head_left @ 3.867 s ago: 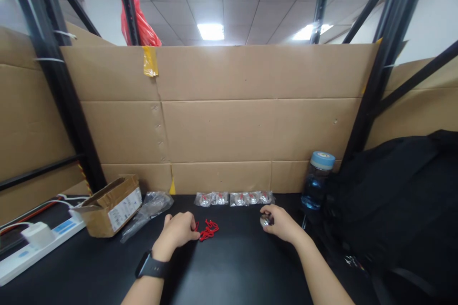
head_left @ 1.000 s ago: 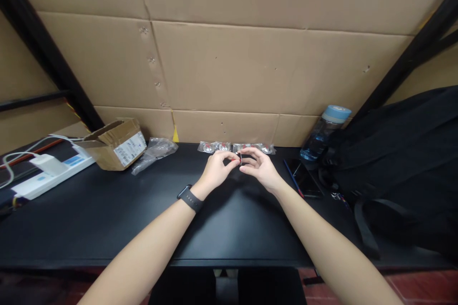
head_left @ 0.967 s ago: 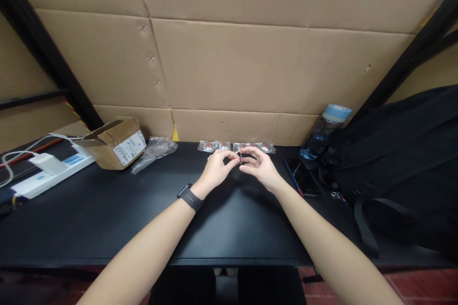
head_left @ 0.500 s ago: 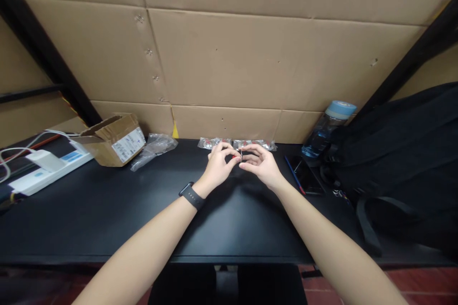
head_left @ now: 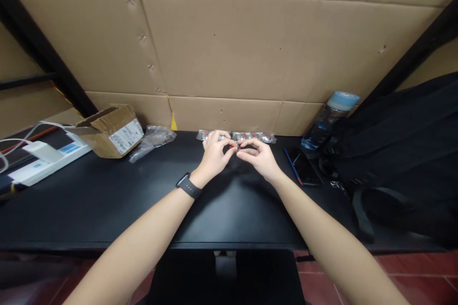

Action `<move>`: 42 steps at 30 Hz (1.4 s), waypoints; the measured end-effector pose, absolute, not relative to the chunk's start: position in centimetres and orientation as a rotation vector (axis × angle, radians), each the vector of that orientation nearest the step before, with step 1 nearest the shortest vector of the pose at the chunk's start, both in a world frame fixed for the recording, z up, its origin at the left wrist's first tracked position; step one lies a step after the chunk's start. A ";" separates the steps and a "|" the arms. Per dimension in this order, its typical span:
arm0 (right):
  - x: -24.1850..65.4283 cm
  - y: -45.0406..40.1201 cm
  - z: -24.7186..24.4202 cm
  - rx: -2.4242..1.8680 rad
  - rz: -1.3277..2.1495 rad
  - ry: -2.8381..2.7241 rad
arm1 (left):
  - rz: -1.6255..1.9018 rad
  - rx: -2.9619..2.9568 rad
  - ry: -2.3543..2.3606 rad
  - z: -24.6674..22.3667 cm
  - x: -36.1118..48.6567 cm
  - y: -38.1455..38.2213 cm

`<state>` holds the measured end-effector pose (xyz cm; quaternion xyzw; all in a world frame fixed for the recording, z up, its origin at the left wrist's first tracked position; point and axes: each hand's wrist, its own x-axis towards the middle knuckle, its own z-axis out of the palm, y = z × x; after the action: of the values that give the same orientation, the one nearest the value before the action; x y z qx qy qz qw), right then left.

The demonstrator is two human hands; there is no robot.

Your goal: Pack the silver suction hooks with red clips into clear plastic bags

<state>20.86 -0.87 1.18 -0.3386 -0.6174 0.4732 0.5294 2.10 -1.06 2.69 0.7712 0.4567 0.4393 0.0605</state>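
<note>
My left hand, with a dark watch at its wrist, pinches a small red and silvery piece between thumb and fingers. My right hand meets it from the other side, thumb and fingertips closed on the same piece. Fingers cover most of it, so its kind cannot be made out. Just behind the hands, along the cardboard wall, lie clear packets with small red and silvery items inside. Another such packet is partly hidden by my left hand.
On the left stand an open cardboard box, a crumpled clear plastic bag and a white power strip with cables. To the right are a blue-lidded bottle, a phone, a blue pen and a black backpack.
My right fingers have drawn in closer and now close on the small piece at my left fingertips. The camera view has tilted slightly down.
</note>
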 end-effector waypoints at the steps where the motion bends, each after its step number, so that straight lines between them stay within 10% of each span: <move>1: 20.9 -0.8 1.2 -0.833 1.118 -1.475 | 1.339 2.326 1.387 2.7 2.0 -1.0; 29: 22.9 0.4 0.8 -1.170 0.270 -2.106 | 0.734 2.634 1.335 1.3 1.8 -0.8; 42: 23.9 1.7 -0.6 -1.417 0.218 -2.078 | 0.667 1.806 2.578 1.9 -12.2 3.7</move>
<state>23.88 1.75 -0.63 -0.5348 -0.7842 0.0823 0.3038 -12.24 3.75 1.94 0.5609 0.8007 0.2071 -0.0379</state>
